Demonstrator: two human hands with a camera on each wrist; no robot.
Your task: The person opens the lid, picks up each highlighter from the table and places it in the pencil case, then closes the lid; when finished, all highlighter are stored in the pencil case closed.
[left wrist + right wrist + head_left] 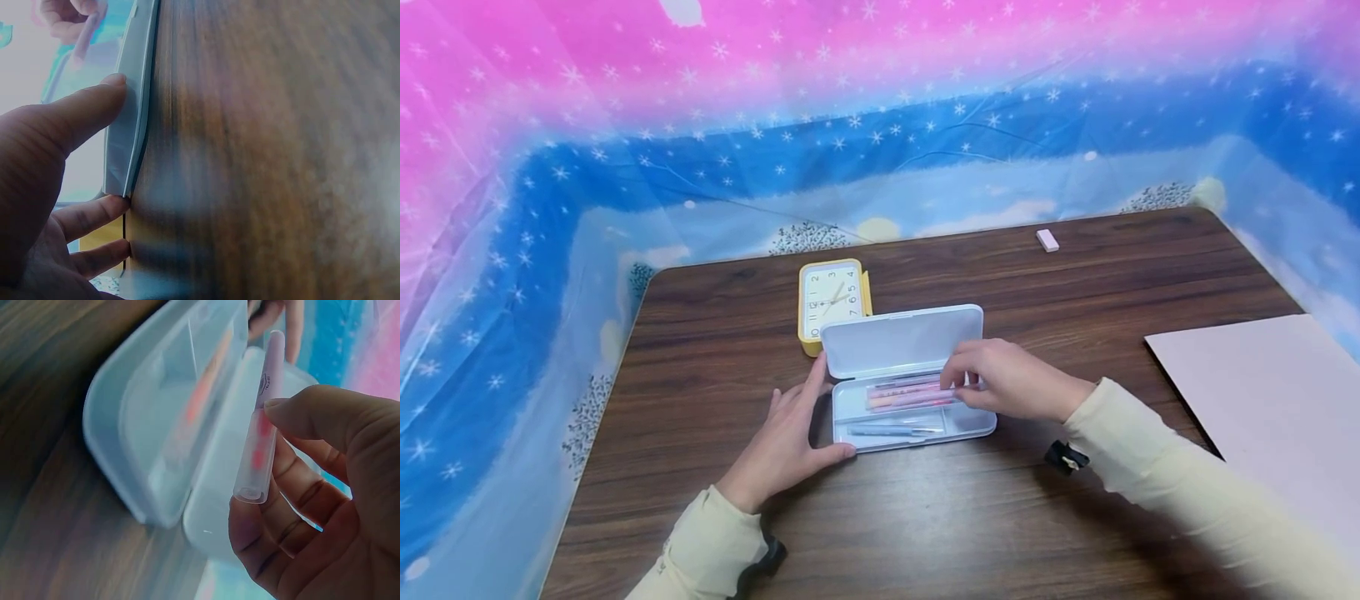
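A white pencil case lies open on the wooden table, its lid tilted up at the back. My left hand spans the case's left end; its straight thumb touches the front wall and the forefinger reaches beside the lid. Over the case's right part, my right hand pinches a lilac pen with a clear cap between thumb and fingers. A red part shows through that cap. Inside the case lie several pinkish pens and, in front of them, a grey-blue pen.
Behind the case's left side is a yellow clock, partly covered by the lid. A white eraser lies near the table's back edge. A pale flat board is on the right. Patterned cloth hangs behind the table.
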